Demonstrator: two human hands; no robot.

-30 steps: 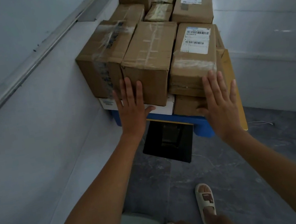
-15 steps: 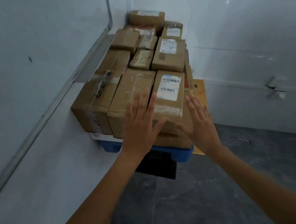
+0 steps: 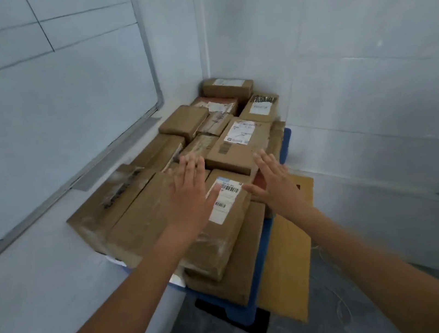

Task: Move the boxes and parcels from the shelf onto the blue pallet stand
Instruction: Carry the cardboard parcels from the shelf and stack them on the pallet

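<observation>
A person's left hand (image 3: 188, 197) and right hand (image 3: 275, 180), fingers straight and spread and holding nothing, hover over cardboard boxes (image 3: 140, 216) stacked on a blue pallet stand (image 3: 264, 239) in a white-walled corner. A labelled box (image 3: 227, 222) lies between the hands, and a flat brown envelope (image 3: 288, 264) leans against the stand's right side, beneath a whiteboard (image 3: 45, 107) on the left wall.

Your left hand (image 3: 188, 197) and right hand (image 3: 275, 179) hover side by side over the stacked boxes (image 3: 140, 219) on the pallet stand (image 3: 265, 248). Between your fingertips lies the labelled box (image 3: 221, 223). Beyond your fingers, more parcels (image 3: 237, 140) run back into the wall corner. A flat cardboard sheet (image 3: 285, 265) leans right of the stand.
</observation>
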